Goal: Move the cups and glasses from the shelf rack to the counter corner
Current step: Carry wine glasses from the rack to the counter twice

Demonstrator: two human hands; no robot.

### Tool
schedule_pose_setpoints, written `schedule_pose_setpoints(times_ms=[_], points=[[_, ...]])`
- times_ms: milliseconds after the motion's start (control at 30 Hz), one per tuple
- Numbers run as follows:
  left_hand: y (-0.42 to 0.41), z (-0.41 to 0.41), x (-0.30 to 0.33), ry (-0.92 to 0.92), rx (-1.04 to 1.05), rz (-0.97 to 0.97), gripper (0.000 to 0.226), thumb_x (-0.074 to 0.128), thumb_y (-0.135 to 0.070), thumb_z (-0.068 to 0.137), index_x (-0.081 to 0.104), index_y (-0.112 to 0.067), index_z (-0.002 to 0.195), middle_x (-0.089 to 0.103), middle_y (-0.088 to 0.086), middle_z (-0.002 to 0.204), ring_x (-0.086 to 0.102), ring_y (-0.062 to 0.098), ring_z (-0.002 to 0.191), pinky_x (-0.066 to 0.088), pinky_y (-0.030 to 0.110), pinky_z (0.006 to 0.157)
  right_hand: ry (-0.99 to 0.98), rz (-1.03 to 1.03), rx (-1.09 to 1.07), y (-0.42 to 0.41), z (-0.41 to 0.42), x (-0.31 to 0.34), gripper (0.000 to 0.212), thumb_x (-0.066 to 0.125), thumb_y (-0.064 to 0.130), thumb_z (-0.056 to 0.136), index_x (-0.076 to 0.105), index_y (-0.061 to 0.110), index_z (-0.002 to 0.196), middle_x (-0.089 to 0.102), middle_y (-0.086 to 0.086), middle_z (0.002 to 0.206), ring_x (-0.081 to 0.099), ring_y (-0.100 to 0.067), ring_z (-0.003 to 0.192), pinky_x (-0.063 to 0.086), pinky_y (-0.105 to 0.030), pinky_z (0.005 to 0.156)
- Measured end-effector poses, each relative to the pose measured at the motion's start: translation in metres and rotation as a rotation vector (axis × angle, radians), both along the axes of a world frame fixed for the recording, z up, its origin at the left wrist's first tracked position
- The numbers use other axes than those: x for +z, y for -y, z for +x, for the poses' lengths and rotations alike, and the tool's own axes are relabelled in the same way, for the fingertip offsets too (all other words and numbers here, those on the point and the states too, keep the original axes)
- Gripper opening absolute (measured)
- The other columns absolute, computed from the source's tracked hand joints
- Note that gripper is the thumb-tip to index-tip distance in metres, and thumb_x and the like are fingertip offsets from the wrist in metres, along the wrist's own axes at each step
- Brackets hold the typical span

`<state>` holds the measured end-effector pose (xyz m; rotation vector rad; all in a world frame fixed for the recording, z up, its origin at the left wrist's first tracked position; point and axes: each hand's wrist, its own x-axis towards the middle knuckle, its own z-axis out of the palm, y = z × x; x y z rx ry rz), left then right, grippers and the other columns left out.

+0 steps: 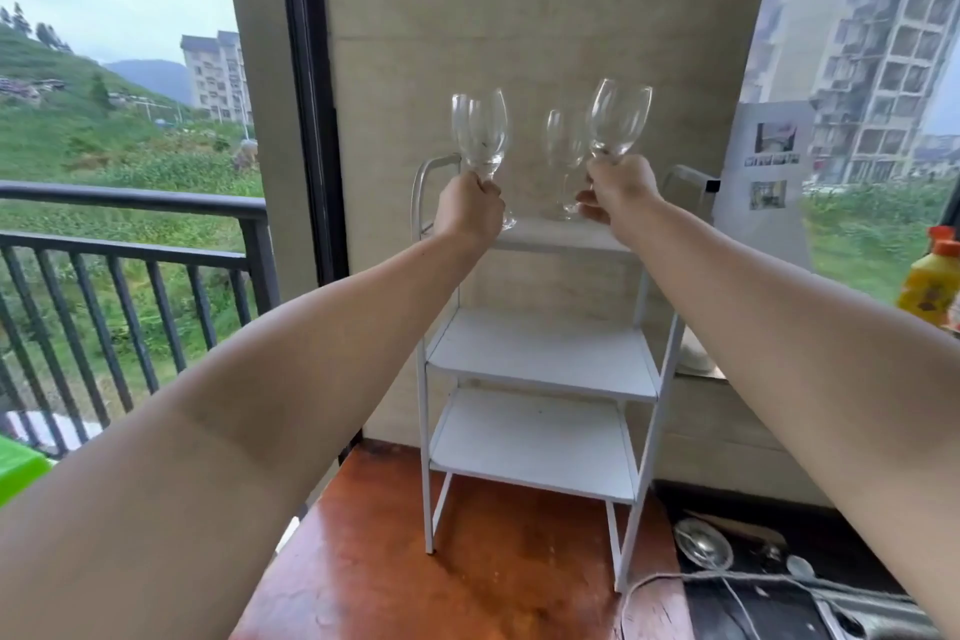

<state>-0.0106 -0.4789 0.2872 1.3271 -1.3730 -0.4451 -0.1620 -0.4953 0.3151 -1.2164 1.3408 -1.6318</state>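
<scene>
Rack (540,359) of white shelves stands mid-frame on the brown counter (415,561); its two lower shelves hold nothing. Left hand (467,211) clenches a glass stem, seemingly two glasses (480,130) overlapping. Right hand (618,190) grasps another glass (618,120). A fourth glass (563,161) stands on the top shelf between them.

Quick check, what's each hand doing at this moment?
Left hand: grips the stem of a wine glass.
Right hand: grips the stem of another wine glass.
</scene>
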Motion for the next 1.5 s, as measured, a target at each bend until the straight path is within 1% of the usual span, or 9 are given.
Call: schedule_pose_setpoints(times_ms=[133, 300, 500, 567, 833, 1100, 1300, 1433, 1500], points=[[-0.03, 0.0, -0.012, -0.08, 0.033, -0.043, 0.033, 0.035, -0.016, 0.094, 0.062, 0.002, 0.098, 0.067, 0.014, 0.099, 0.061, 0.032, 0.091, 0.05, 0.038, 0.08, -0.049, -0.062, 0.046, -0.039, 0.017, -0.005, 0.021, 0.042, 0.018, 0.097, 0.056, 0.01, 0.083, 0.054, 0.0, 0.072, 0.055, -0.006, 0.045, 0.042, -0.014, 0.035], [-0.072, 0.005, -0.031, -0.231, 0.002, -0.066, 0.02, 0.035, -0.015, 0.096, 0.054, -0.01, 0.091, 0.06, 0.002, 0.088, 0.051, 0.019, 0.077, 0.041, 0.03, 0.073, 0.009, -0.181, 0.089, -0.084, 0.027, -0.037, 0.02, 0.042, 0.019, 0.099, 0.053, 0.004, 0.095, 0.055, -0.001, 0.071, 0.049, -0.004, 0.037, 0.036, -0.017, 0.033], [-0.124, 0.011, -0.073, -0.213, -0.066, 0.014, 0.023, 0.037, -0.017, 0.097, 0.059, -0.008, 0.093, 0.059, 0.001, 0.085, 0.052, 0.019, 0.08, 0.039, 0.028, 0.073, -0.047, -0.077, 0.007, -0.14, 0.022, -0.092, 0.024, 0.042, 0.023, 0.1, 0.055, 0.005, 0.09, 0.055, -0.002, 0.067, 0.049, -0.004, 0.036, 0.037, -0.019, 0.034], [-0.151, 0.01, -0.097, -0.19, -0.098, 0.072, 0.023, 0.038, -0.017, 0.097, 0.059, -0.008, 0.091, 0.06, 0.002, 0.086, 0.053, 0.019, 0.08, 0.038, 0.027, 0.073, -0.066, -0.003, -0.048, -0.167, 0.022, -0.117, 0.026, 0.042, 0.025, 0.099, 0.056, 0.008, 0.084, 0.056, -0.001, 0.063, 0.051, -0.009, 0.04, 0.039, -0.022, 0.038], [-0.254, -0.005, -0.221, -0.096, -0.207, 0.376, 0.033, 0.039, -0.019, 0.097, 0.064, 0.003, 0.101, 0.067, 0.013, 0.098, 0.061, 0.031, 0.097, 0.042, 0.032, 0.079, 0.026, 0.21, -0.141, -0.3, 0.016, -0.226, 0.016, 0.043, 0.016, 0.098, 0.052, 0.004, 0.093, 0.053, -0.004, 0.068, 0.048, -0.003, 0.034, 0.036, -0.016, 0.031], [-0.364, -0.051, -0.316, 0.002, -0.378, 0.62, 0.031, 0.042, -0.018, 0.097, 0.064, 0.003, 0.099, 0.066, 0.011, 0.099, 0.058, 0.026, 0.094, 0.041, 0.03, 0.081, 0.122, 0.463, -0.313, -0.434, -0.017, -0.329, 0.017, 0.042, 0.013, 0.098, 0.051, 0.005, 0.086, 0.053, -0.004, 0.067, 0.047, -0.001, 0.029, 0.036, -0.014, 0.03], [-0.445, -0.116, -0.363, 0.085, -0.565, 0.781, 0.026, 0.049, -0.015, 0.092, 0.058, -0.013, 0.068, 0.066, 0.01, 0.084, 0.061, 0.027, 0.084, 0.048, 0.036, 0.081, 0.232, 0.613, -0.491, -0.542, -0.076, -0.377, 0.013, 0.041, 0.015, 0.099, 0.049, 0.005, 0.096, 0.054, -0.002, 0.077, 0.048, -0.011, 0.044, 0.037, -0.016, 0.03], [-0.514, -0.18, -0.384, 0.217, -0.756, 0.813, 0.022, 0.053, -0.014, 0.09, 0.069, -0.002, 0.082, 0.063, 0.004, 0.075, 0.054, 0.019, 0.072, 0.043, 0.029, 0.064, 0.321, 0.656, -0.651, -0.638, -0.129, -0.397, 0.013, 0.04, 0.014, 0.099, 0.049, 0.005, 0.096, 0.053, -0.002, 0.079, 0.047, -0.013, 0.048, 0.037, -0.015, 0.03], [-0.56, -0.22, -0.39, 0.261, -0.852, 0.84, 0.021, 0.053, -0.013, 0.089, 0.069, -0.004, 0.079, 0.063, 0.001, 0.072, 0.052, 0.014, 0.064, 0.041, 0.022, 0.055, 0.346, 0.679, -0.73, -0.692, -0.161, -0.405, 0.012, 0.04, 0.014, 0.099, 0.048, 0.005, 0.096, 0.053, -0.004, 0.083, 0.047, -0.013, 0.048, 0.038, -0.015, 0.03]])
